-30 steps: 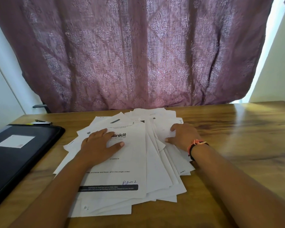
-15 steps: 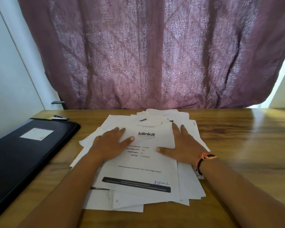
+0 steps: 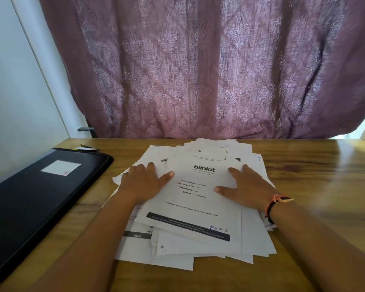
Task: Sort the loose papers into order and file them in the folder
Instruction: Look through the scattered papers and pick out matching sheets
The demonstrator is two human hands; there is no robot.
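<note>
Hands are pressing flat on the paper pile (image 3: 198, 245): left hand (image 3: 142, 183) released, fingers spread, on its left side; right hand (image 3: 248, 187) likewise, on its right. Folder (image 3: 30, 199) is lying left of the pile.

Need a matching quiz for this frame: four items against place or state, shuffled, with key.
Items:
1 folder
2 curtain
3 left hand
4 right hand

Places or states:
A flat on the papers, band on the wrist
B black, closed, on the left of the table
C hangs behind the table
D flat on the papers, bare wrist

Pairs: 1-B, 2-C, 3-D, 4-A
</note>
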